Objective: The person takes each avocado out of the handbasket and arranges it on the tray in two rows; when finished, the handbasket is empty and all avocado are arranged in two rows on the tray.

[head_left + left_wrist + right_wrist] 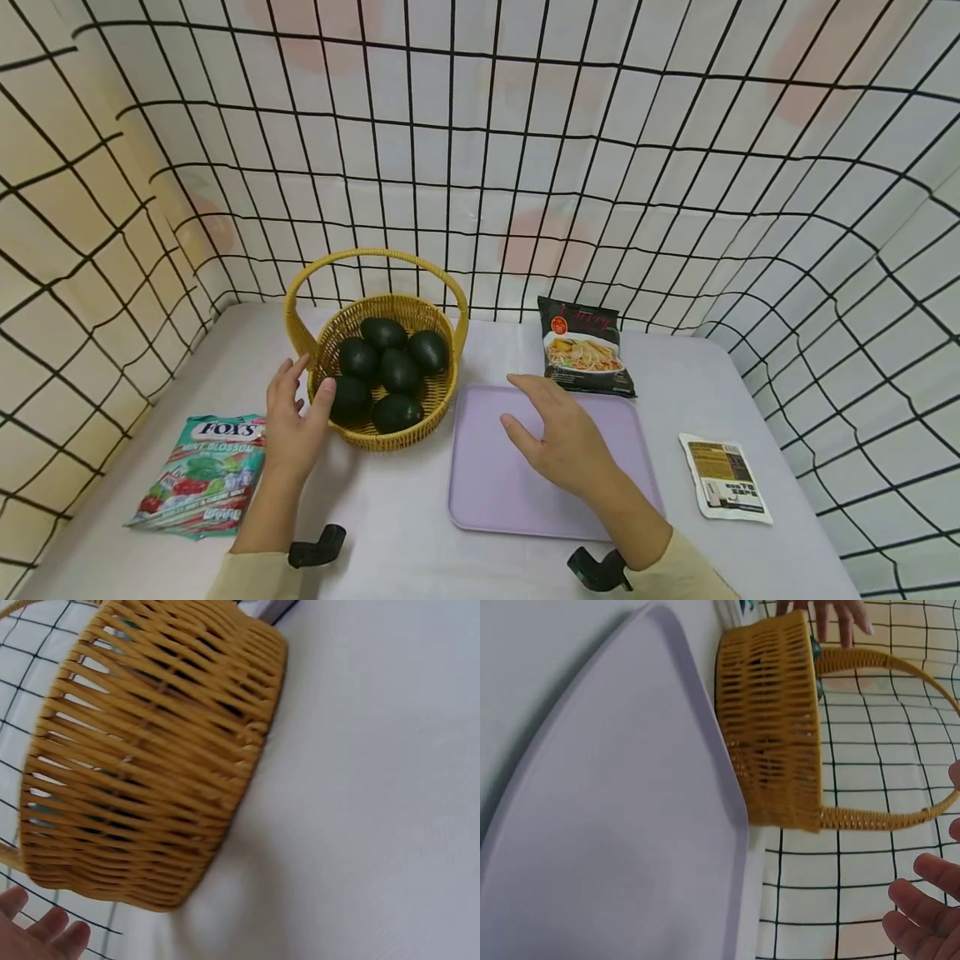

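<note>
From my remote station I record the following: the left hand (294, 429) is at the left side of the woven basket (390, 442), fingers loosely spread, thumb apart, nothing gripped; whether a fingertip touches the rim I cannot tell; the right hand (566, 437) is over the lilac tray (517, 500), fingers extended, thumb well separated, likewise holding nothing; the basket stands upright on the white-covered table (397, 508), just left of the tray, its arched handle raised; six dark green avocados (400, 371) lie inside it; behind the tray I note a black noodle packet (581, 346); left of the left hand lies a green FOX'S bag (202, 479); right of the tray lies a small white-edged pouch (724, 477); black wire mesh (472, 129) encloses the back and both sides.
</note>
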`<state>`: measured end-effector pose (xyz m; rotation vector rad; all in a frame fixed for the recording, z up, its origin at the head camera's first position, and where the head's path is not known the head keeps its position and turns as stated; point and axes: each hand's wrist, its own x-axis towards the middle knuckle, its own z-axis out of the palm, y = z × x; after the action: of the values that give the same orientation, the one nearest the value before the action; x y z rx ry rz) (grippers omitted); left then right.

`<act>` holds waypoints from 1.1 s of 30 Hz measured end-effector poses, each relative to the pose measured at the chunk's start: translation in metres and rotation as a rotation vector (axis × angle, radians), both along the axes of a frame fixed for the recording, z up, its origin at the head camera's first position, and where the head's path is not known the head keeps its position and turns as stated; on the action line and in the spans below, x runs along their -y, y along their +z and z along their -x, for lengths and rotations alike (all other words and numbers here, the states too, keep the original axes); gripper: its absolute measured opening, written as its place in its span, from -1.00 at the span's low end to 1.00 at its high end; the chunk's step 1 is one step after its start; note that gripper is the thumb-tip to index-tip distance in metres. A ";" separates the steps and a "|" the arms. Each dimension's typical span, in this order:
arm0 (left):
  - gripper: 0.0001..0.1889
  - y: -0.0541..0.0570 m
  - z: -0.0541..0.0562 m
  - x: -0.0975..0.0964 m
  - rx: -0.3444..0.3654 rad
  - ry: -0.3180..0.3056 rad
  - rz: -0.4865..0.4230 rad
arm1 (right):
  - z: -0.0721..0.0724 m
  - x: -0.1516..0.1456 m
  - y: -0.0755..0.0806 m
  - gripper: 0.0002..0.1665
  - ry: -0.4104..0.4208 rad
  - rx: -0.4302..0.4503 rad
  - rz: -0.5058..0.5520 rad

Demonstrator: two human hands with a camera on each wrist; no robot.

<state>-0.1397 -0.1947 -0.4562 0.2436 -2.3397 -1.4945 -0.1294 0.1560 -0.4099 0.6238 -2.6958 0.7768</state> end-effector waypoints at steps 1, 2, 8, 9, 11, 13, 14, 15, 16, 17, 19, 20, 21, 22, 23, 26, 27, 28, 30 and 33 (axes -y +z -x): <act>-0.37 -0.003 0.001 0.000 -0.003 -0.005 -0.032 | -0.001 0.004 -0.001 -0.37 0.009 0.011 0.006; -0.38 -0.006 0.002 0.000 -0.014 -0.009 -0.066 | -0.001 0.007 -0.002 -0.37 0.015 0.019 0.009; -0.46 -0.020 0.009 -0.004 -0.034 -0.001 -0.211 | -0.001 0.026 -0.009 -0.39 0.058 0.076 0.037; -0.47 -0.021 0.010 -0.004 -0.027 0.006 -0.224 | -0.001 0.029 -0.010 -0.40 0.070 0.084 0.044; -0.47 -0.023 0.012 -0.006 -0.018 0.019 -0.251 | 0.000 0.035 -0.012 -0.40 0.089 0.100 0.054; -0.47 -0.025 0.015 -0.008 -0.023 0.030 -0.283 | 0.001 0.041 -0.014 -0.41 0.110 0.111 0.062; -0.47 -0.026 0.017 -0.009 -0.024 0.039 -0.293 | 0.001 0.044 -0.015 -0.41 0.118 0.116 0.063; -0.47 -0.027 0.018 -0.009 -0.028 0.049 -0.302 | 0.002 0.047 -0.016 -0.42 0.125 0.116 0.060; -0.46 -0.029 0.020 -0.010 -0.029 0.056 -0.308 | 0.003 0.051 -0.017 -0.42 0.130 0.118 0.059; -0.44 -0.030 0.022 -0.011 -0.032 0.063 -0.311 | 0.003 0.054 -0.017 -0.43 0.135 0.117 0.059; -0.41 -0.033 0.025 -0.013 -0.029 0.080 -0.318 | 0.004 0.060 -0.017 -0.43 0.150 0.115 0.061; -0.39 -0.034 0.026 -0.014 -0.026 0.089 -0.323 | 0.006 0.063 -0.017 -0.43 0.158 0.110 0.057; -0.38 -0.035 0.027 -0.015 -0.029 0.095 -0.332 | 0.007 0.067 -0.017 -0.42 0.168 0.108 0.059; -0.37 -0.036 0.027 -0.016 -0.030 0.101 -0.340 | 0.008 0.070 -0.017 -0.42 0.179 0.108 0.062; -0.37 -0.037 0.028 -0.017 -0.036 0.108 -0.350 | 0.009 0.074 -0.016 -0.42 0.190 0.105 0.063; -0.38 -0.038 0.028 -0.018 -0.037 0.121 -0.377 | 0.014 0.085 -0.014 -0.42 0.221 0.100 0.054; -0.39 -0.038 0.028 -0.019 -0.039 0.123 -0.386 | 0.016 0.088 -0.014 -0.42 0.227 0.101 0.048; -0.40 -0.038 0.027 -0.019 -0.039 0.124 -0.392 | 0.018 0.092 -0.013 -0.43 0.234 0.100 0.039; -0.43 -0.038 0.027 -0.020 -0.040 0.125 -0.405 | 0.022 0.101 -0.011 -0.44 0.242 0.100 0.006; -0.47 -0.040 0.028 -0.019 -0.049 0.111 -0.428 | 0.031 0.113 -0.011 -0.44 0.256 0.100 -0.043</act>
<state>-0.1674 -0.1756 -0.4965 0.4300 -1.9122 -1.9052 -0.1605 0.0426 -0.4212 0.9804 -2.7630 0.8335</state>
